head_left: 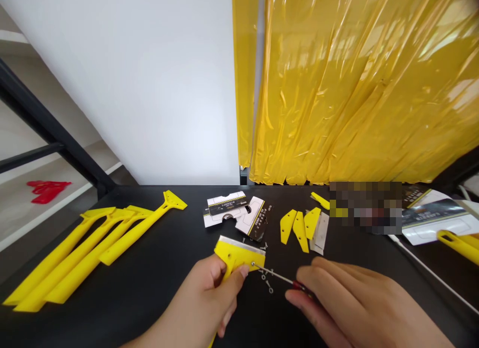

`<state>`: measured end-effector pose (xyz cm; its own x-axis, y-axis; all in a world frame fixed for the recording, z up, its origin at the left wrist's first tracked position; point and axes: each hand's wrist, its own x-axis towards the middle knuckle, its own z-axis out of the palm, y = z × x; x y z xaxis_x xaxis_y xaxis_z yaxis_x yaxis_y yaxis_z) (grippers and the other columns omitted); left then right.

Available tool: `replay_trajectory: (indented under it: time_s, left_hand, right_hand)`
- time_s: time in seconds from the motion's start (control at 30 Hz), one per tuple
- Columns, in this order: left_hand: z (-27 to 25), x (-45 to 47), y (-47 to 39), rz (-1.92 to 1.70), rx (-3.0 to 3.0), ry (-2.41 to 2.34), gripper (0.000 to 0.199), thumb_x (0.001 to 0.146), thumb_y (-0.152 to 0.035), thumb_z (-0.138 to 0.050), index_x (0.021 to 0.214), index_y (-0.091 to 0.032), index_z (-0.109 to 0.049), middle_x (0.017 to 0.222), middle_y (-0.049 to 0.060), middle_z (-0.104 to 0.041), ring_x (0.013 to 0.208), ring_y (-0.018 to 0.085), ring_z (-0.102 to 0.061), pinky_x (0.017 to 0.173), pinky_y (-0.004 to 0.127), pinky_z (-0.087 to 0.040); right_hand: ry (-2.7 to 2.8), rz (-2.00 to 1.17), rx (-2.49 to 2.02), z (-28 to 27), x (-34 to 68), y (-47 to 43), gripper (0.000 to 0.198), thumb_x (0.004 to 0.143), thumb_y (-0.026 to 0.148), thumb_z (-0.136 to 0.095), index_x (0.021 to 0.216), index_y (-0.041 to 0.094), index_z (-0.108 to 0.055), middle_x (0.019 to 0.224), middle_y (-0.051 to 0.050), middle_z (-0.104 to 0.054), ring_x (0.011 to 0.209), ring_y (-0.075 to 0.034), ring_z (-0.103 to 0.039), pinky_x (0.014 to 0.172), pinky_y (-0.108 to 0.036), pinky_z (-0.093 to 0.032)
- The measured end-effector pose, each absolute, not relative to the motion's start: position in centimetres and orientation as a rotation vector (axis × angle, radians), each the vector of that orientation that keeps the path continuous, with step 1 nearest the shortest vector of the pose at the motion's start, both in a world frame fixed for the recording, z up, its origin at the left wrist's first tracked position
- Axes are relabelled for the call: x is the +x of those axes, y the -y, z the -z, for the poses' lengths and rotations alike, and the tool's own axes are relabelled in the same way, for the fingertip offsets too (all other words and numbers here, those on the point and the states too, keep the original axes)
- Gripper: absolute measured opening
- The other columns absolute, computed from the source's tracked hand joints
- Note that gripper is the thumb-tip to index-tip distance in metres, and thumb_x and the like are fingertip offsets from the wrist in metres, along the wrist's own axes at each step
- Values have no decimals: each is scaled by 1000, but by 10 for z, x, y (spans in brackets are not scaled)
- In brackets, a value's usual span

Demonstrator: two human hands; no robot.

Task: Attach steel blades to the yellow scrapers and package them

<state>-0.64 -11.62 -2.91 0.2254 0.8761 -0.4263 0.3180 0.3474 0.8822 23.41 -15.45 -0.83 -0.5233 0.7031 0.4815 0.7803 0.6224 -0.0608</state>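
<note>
The left hand [217,287] grips the scraper [239,252] above the table [130,293] while the right hand [337,293] grips the screwdriver [277,275], best kept square to the screw [253,263] under steady pressure.

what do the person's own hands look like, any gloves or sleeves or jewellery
The left hand and right hand are both bare, without gloves. No sleeve, ring, watch or bracelet shows on either, though parts of both are hidden from view.
</note>
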Motion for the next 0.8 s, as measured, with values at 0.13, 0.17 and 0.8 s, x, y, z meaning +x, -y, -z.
replay_trajectory:
  time_s: [0.13,0.17,0.8]
  left_hand:
    - [30,-7,115,-551,1203,-1349,51,89,-69,-64,68,-25,-49,41,-8,-47,36,10,-36,43,22,-24]
    - [30,-7,115,-549,1205,-1348,51,89,-69,-63,68,-25,-49,41,-7,-47,36,10,-36,43,22,-25]
    - [37,-9,111,-548,1210,-1342,53,85,-74,-62,72,-24,-51,39,-9,-46,35,9,-36,41,23,-24]
  right_hand:
    - [2339,161,-1238,8,234,157,14,109,21,-46,97,24,-53,77,0,-67,60,-17,-69,51,-29,-49]
    - [2378,147,-1215,8,234,158,18,108,18,-47,92,26,-51,73,2,-64,57,-16,-67,49,-29,-47]
    - [2291,185,-1287,8,232,155,25,115,32,-33,104,25,-54,80,1,-70,63,-16,-73,53,-30,-50]
